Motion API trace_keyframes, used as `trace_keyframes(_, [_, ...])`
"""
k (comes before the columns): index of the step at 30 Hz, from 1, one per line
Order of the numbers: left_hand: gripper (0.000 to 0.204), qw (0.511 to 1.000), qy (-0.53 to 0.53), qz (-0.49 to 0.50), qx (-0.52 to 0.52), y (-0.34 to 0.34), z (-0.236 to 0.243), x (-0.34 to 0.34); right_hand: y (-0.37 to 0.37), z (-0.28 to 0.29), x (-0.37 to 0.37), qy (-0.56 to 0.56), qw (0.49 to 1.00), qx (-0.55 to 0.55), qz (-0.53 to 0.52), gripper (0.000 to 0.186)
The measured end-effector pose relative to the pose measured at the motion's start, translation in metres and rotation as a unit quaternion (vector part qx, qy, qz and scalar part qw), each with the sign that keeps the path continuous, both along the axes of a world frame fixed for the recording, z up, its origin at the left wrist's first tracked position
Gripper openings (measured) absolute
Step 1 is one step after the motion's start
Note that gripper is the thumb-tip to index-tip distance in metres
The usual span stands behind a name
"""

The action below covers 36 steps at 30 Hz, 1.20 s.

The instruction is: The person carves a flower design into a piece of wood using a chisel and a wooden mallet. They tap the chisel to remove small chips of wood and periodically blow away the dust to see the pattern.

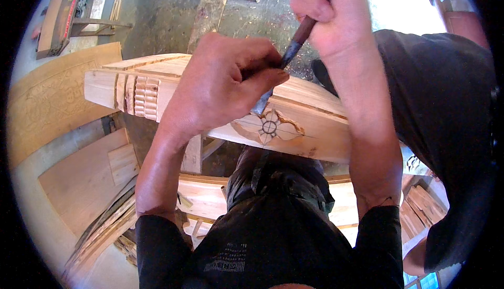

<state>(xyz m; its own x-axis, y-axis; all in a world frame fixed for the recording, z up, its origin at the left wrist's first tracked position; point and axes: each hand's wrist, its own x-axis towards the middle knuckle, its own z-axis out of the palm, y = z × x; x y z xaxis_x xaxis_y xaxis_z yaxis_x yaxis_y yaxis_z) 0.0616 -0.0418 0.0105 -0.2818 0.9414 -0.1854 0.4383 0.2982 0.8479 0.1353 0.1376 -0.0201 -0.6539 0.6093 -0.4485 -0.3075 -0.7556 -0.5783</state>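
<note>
A chisel [305,29] with a dark handle slants down to a long, pale wooden workpiece [328,141]. My right hand [332,8] is wrapped round the upper part of its handle. Lower down, my left hand [223,82] pinches the shaft between thumb and fingers, its wrist over the wood's edge. The flat metal blade meets the wood beside a flower motif [269,127] with a pencilled circle and petals, partly cut in relief. Left of my left wrist, the same piece bears a carved band of rounded ridges [146,97]. My left fingertips are partly hidden.
Close on the right is another person in dark clothing [436,95]. A carved panel [63,100] leans at the left, above plywood sheets [86,176] and stacked wood strips [102,223]. A wooden rack [79,21] stands far left. More pale boards [205,197] lie below the workpiece.
</note>
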Motion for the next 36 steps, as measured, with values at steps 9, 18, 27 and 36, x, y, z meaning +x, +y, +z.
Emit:
trace_keyframes(9, [0.011, 0.998, -0.047, 0.032, 0.002, 0.000, 0.002, -0.001, 0.015, -0.007, 0.007, 0.088, 0.994, -0.065, -0.009, 0.041])
trace_keyframes(18, [0.013, 0.998, -0.064, 0.015, 0.001, -0.003, -0.001, -0.001, 0.016, -0.004, 0.011, 0.115, 0.992, 0.013, 0.056, 0.043])
trace_keyframes(27, [0.017, 0.996, -0.081, 0.035, -0.023, -0.003, 0.000, 0.002, 0.011, 0.004, 0.010, 0.096, 0.994, 0.025, 0.041, 0.044])
trace_keyframes(36, [0.014, 0.998, -0.066, 0.022, -0.011, -0.002, -0.001, 0.000, 0.010, -0.001, 0.011, 0.115, 0.992, 0.022, 0.047, 0.044])
